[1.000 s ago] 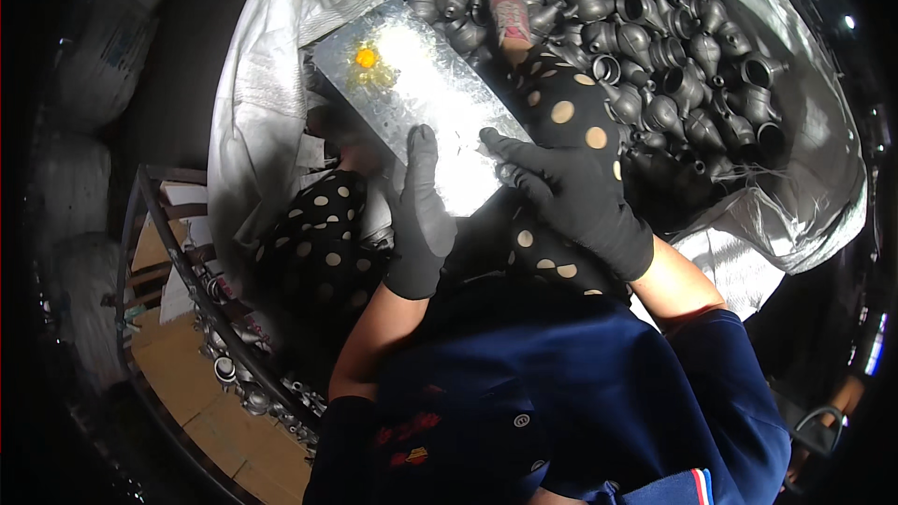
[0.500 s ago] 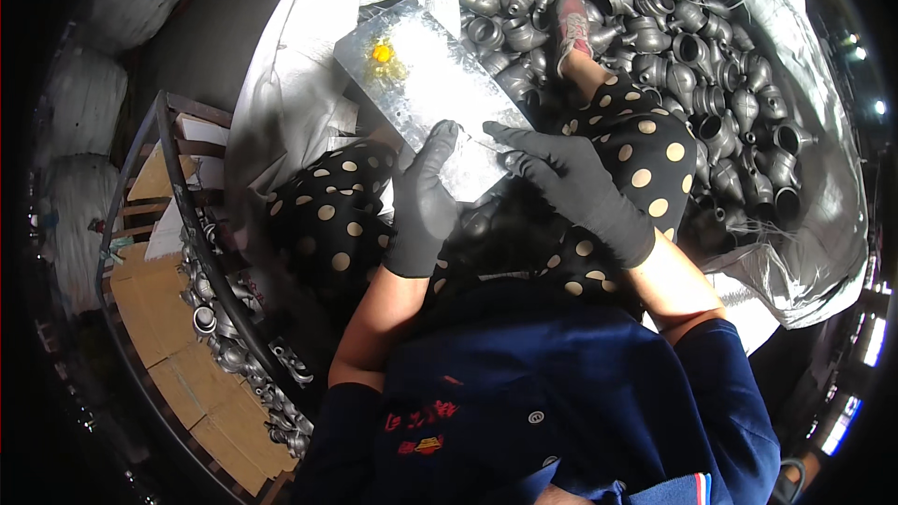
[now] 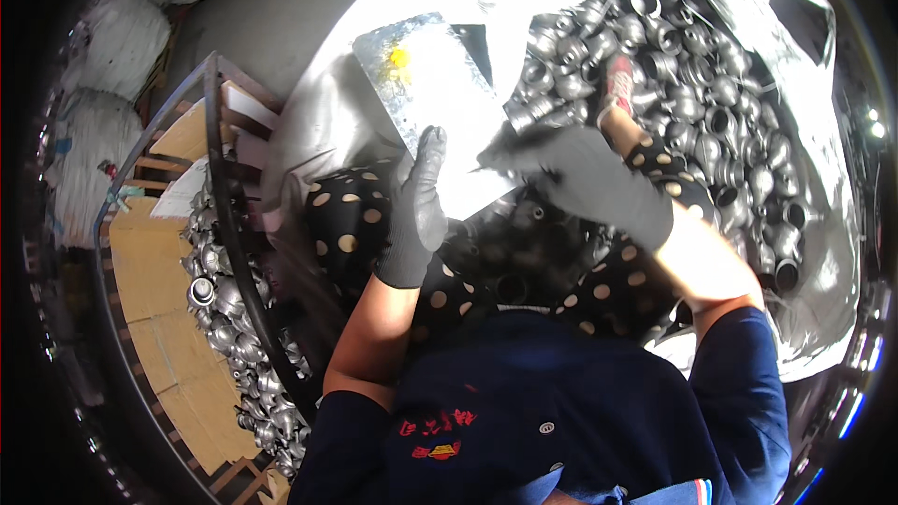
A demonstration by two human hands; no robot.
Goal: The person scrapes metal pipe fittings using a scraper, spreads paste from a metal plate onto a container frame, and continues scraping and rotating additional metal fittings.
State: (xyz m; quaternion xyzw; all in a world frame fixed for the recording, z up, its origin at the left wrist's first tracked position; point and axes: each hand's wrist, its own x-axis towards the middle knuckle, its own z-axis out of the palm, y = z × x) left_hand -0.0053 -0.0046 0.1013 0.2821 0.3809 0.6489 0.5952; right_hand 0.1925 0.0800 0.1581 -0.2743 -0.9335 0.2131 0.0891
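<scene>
My left hand (image 3: 416, 215), in a dark grey glove, grips the near left edge of a flat, shiny metal plate (image 3: 444, 108), its thumb lying on top. The plate is tilted and glares white in the light. A yellow blob (image 3: 399, 58) sits near its far left corner. My right hand (image 3: 599, 182), gloved the same way, is at the plate's right edge. Its fingers are blurred, and whether they hold anything is unclear. Below the plate, between my legs, several dark metal fittings (image 3: 538, 215) lie in shadow.
Many grey, bulbous metal fittings (image 3: 683, 136) fill a large white woven sack (image 3: 823, 215) ahead and right. A foot in a red shoe (image 3: 619, 84) rests among them. On the left stands a metal-framed crate (image 3: 229, 187) with cardboard (image 3: 150, 271) and more fittings (image 3: 224, 299).
My right hand has drawn right and slightly down, off the plate's face to its edge. My left hand still holds the plate. The whole view has shifted a little.
</scene>
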